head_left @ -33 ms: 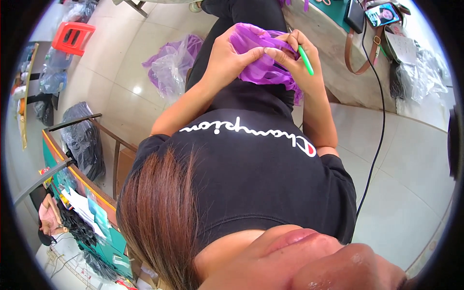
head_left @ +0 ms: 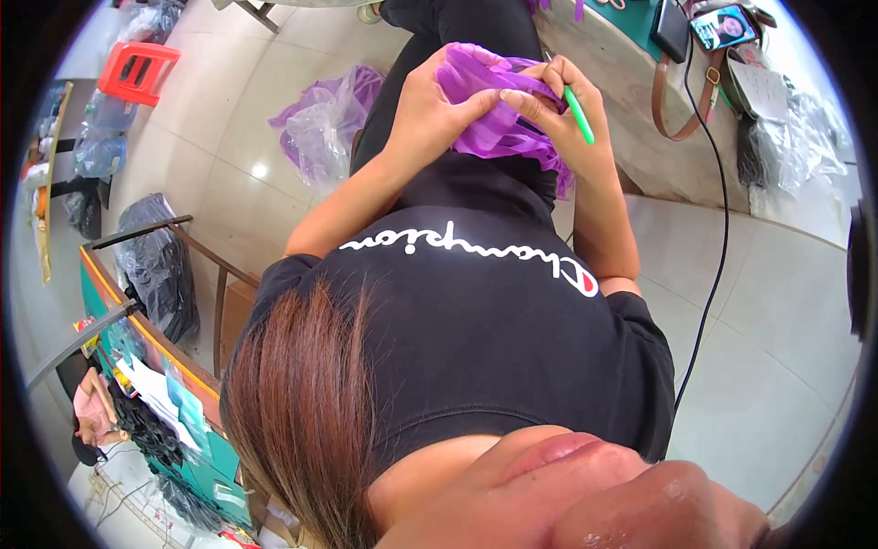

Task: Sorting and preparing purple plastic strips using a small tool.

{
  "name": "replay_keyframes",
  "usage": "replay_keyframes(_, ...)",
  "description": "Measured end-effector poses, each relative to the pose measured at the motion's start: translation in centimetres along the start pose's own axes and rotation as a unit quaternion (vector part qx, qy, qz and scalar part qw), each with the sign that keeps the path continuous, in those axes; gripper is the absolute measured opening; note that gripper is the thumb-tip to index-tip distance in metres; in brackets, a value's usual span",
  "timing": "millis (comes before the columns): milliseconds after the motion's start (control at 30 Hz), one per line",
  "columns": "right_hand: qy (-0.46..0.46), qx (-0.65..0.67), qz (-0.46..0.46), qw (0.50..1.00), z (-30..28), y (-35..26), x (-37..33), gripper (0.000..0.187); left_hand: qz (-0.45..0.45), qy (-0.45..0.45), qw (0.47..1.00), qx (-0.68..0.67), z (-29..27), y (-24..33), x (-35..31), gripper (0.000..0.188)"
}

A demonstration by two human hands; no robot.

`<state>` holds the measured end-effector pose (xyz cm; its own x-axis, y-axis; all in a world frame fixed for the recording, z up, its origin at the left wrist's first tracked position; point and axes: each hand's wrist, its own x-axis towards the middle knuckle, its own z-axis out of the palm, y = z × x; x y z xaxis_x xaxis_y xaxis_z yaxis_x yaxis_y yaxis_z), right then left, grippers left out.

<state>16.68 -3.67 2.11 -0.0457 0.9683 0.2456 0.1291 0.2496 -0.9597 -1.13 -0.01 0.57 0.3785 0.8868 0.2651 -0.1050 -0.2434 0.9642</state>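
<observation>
Above my lap, a bunched piece of thin purple fabric (head_left: pixel 494 128) is held between both hands. My left hand (head_left: pixel 430 108) is closed on its left side, the thumb pressing on the cloth. My right hand (head_left: pixel 574 114) pinches a narrow purple strip at the fabric's upper right edge, thumb and fingers together. A slim bright green tool (head_left: pixel 578 114) is tucked in the same right hand, its end sticking out past the fingers. A small metallic tip shows by the fingertips; the tool's exact kind is hidden. Loose purple edges hang down beside my right wrist.
A clear plastic bag (head_left: pixel 325 128) with purple fabric lies on the floor at left. A red stool (head_left: pixel 137 73) stands farther left. At upper right, a covered table (head_left: pixel 622 110) bears a phone (head_left: pixel 724 29), a black case (head_left: pixel 670 32) and a brown strap (head_left: pixel 668 119). A black cable (head_left: pixel 722 220) hangs down.
</observation>
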Motion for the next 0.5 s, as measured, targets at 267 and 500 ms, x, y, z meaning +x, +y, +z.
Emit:
replay_keyframes(267,-0.086,0.404,0.034,0.91,-4.4,-2.5,-1.7,0.022,0.003,-0.002,0.995,0.101,0.3,-1.0,0.5,0.034)
replay_keyframes(500,0.027,0.398,-0.165,0.902,-9.5,-7.6,-3.7,0.007,-0.209,0.004,0.94,-0.269,-2.5,-5.8,2.1,0.034)
